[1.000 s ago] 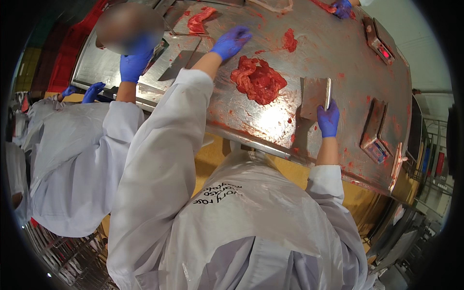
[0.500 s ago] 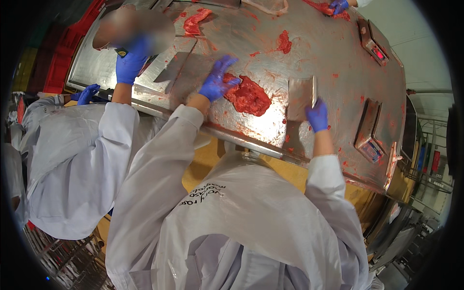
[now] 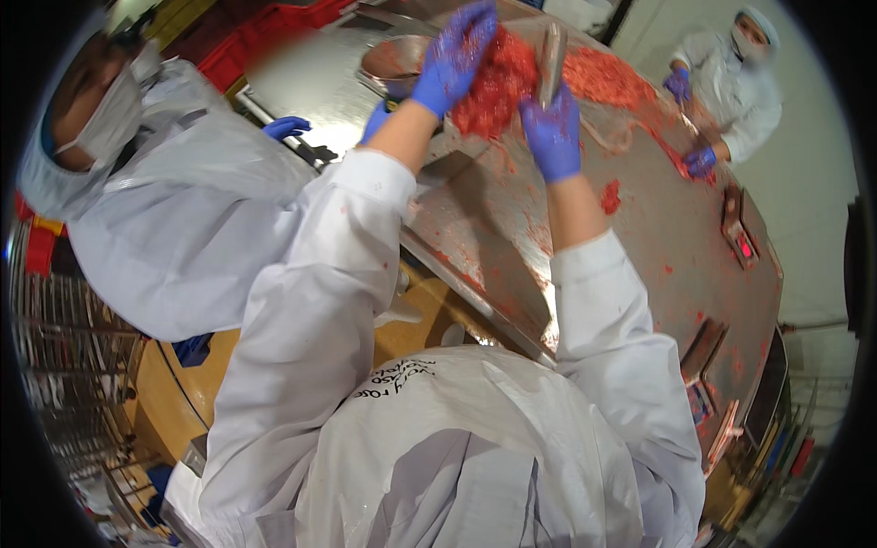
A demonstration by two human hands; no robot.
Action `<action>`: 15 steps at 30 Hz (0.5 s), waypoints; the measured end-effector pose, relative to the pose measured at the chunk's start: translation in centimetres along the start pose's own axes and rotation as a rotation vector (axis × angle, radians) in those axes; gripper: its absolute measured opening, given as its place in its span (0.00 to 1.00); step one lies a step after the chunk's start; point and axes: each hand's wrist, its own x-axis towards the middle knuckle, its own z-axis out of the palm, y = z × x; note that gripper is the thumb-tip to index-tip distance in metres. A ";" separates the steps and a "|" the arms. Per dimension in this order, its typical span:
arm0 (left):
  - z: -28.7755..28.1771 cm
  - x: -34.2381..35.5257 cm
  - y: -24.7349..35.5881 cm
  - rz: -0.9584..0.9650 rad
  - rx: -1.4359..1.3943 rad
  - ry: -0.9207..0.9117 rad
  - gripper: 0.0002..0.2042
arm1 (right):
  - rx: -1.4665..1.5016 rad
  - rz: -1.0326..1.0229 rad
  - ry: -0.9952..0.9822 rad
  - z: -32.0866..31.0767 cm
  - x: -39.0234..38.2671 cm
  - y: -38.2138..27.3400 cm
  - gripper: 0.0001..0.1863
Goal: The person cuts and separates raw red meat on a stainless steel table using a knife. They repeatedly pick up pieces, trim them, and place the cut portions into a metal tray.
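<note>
My left hand (image 3: 457, 59), in a blue glove, is closed at the left edge of a piece of raw red meat (image 3: 498, 87). The meat hangs between my two hands, over the far part of the steel table (image 3: 630, 256). In my right hand (image 3: 553, 132), also gloved in blue, is a shiny metal tool (image 3: 552, 64) whose bar-like part points away from me. My right fingers are wrapped round its near end, so the grip is mostly hidden. The tool is close to the meat's right side.
A masked co-worker (image 3: 183, 201) stands close on my left, near a metal bowl (image 3: 393, 59). Across the table another person (image 3: 731, 91) handles meat. Ground-looking red meat (image 3: 607, 78) lies at the back, and two scales (image 3: 738, 228) stand on the right.
The meat, lying flat under my left hand before, is now up and farther off. Both hands have moved forward, the right one with its metal tool. My view has turned left.
</note>
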 end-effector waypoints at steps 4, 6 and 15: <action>-11.9 8.2 -2.6 0.629 0.973 0.071 0.21 | -0.074 -0.168 -0.066 9.9 9.3 -6.2 0.25; -11.5 7.2 -1.5 -0.003 0.763 -0.162 0.22 | -0.369 -0.105 -0.102 12.5 10.7 -3.9 0.30; -4.0 -5.7 -4.8 0.156 0.384 -0.238 0.21 | -0.232 -0.100 0.118 -0.3 1.2 1.6 0.24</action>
